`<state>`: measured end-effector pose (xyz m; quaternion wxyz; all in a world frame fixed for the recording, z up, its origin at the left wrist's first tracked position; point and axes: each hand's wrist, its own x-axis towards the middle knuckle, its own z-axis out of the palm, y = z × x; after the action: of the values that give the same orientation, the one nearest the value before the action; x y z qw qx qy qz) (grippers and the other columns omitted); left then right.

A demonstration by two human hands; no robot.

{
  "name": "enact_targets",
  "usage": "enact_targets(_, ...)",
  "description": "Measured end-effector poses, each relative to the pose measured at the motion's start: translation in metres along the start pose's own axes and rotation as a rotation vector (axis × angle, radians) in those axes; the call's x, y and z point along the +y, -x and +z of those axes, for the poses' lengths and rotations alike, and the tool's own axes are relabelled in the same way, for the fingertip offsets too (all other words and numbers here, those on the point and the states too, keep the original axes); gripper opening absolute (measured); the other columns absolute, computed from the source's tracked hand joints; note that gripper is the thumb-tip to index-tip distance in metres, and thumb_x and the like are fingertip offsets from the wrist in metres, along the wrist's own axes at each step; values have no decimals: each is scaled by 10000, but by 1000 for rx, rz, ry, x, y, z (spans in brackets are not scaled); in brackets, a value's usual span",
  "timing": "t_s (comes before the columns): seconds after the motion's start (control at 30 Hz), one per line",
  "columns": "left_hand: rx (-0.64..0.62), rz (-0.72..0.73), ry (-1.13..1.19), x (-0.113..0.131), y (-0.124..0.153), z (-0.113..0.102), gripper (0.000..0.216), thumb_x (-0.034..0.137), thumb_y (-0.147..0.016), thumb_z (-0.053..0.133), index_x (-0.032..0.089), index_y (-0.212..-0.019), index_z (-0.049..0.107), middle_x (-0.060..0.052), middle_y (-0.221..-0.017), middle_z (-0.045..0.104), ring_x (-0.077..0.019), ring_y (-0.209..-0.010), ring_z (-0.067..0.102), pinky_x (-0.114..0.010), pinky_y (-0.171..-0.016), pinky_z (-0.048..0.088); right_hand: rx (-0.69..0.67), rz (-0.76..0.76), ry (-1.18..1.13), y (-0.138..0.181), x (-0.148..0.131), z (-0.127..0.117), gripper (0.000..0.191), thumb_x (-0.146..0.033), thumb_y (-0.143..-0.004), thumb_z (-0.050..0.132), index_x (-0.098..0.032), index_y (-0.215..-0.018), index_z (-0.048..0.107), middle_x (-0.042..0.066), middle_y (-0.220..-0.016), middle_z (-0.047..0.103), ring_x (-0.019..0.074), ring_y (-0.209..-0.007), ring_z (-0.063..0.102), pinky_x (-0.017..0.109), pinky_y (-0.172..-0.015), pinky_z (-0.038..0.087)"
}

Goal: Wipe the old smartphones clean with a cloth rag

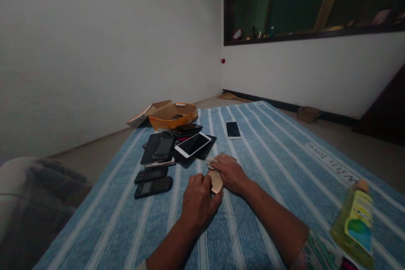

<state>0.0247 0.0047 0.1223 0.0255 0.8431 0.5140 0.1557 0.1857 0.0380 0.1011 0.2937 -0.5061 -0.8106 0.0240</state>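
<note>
My left hand [199,196] is closed around the near left side of a small gold, round-ended object [216,182] low over the bed sheet; its exact kind does not show. Pressed at its far end, my right hand [230,171] has its fingers bent over a crumpled whitish cloth [210,161]. Just beyond lies a white phone with a black screen [193,144], tilted on a pile of dark phones and flat cases. Two black keypad phones [154,187] rest side by side to the left of my left hand.
A yellow-orange open box [174,118] stands behind the pile. Another white phone [233,130] lies farther back on the blue striped cloth [268,147]. At the right front is a bottle of yellow-green liquid [354,223]. Grey fabric [31,206] sits at the left.
</note>
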Motion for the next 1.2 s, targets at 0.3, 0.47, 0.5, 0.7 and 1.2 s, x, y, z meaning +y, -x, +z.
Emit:
enact_targets(0.3, 20, -30, 38, 1, 0, -3, 254, 278, -834, 628, 133, -1040, 653, -99, -968, 629, -280, -950, 565, -378, -822, 478, 26, -14, 10, 6, -7, 7, 199, -170, -971, 484, -191, -1039, 669, 76, -1070, 639, 208, -1072, 520, 354, -988, 372)
enact_targets(0.47, 13, -74, 103, -1, 1, -1, 371, 257, -785, 655, 119, -1127, 613, -103, -990, 637, -292, -980, 562, -395, -846, 478, 43, 99, -29, 3, 7, 7, 254, -140, -953, 470, -210, -1092, 671, 74, -1122, 646, 206, -1110, 534, 364, -1018, 376)
enact_targets(0.5, 11, -93, 115, -2, 1, -1, 431, 247, -768, 667, 112, -1171, 597, -106, -1007, 641, -291, -994, 563, -396, -859, 478, 59, 151, -41, 3, 12, 6, 283, -123, -947, 455, -209, -1112, 668, 77, -1145, 644, 204, -1112, 542, 359, -1018, 384)
enact_targets(0.7, 79, -104, 175, -16, 8, 19, 633, 220, -727, 657, 98, -1329, 507, -126, -1096, 649, -281, -1042, 571, -403, -896, 484, 120, 248, -60, 14, 18, 17, 340, -115, -927, 435, -209, -1140, 682, 88, -1209, 660, 228, -1148, 581, 374, -1030, 431)
enact_targets(1.2, 412, 57, 124, -40, 12, 62, 610, 267, -704, 646, 150, -1279, 482, -102, -951, 661, -277, -863, 604, -410, -770, 518, -41, 114, -123, 18, -16, 36, 376, -169, -914, 553, -238, -1274, 639, 96, -1399, 579, 256, -1336, 494, 470, -1176, 300)
